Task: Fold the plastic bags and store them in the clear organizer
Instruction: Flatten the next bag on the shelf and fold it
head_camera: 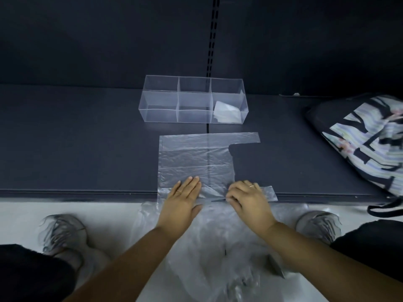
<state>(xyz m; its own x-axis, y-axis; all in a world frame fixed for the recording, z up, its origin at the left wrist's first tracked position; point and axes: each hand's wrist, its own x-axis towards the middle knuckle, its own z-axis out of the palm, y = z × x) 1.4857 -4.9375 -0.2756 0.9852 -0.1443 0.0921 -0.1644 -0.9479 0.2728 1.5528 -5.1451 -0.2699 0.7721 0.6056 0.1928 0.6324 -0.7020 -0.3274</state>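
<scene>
**A:** Over to the plastic bag (196, 158): spread flat on the dark shelf (76, 149), near edge right at the shelf's lip.

**B:** Pressing down on its near left part with the left hand (183, 198), fingers straight and together. Pinching the near edge by the handle strip with the right hand (246, 198), fingers curled onto the plastic.

**A:** Just beyond the bag, not touching it: the clear organizer (161, 99), six compartments.

**B:** One folded bag (226, 112) in the near right compartment.

**A:** Down on the floor, a loose pile of bags (229, 247). Far right on the shelf, a patterned bag (366, 144).
</scene>
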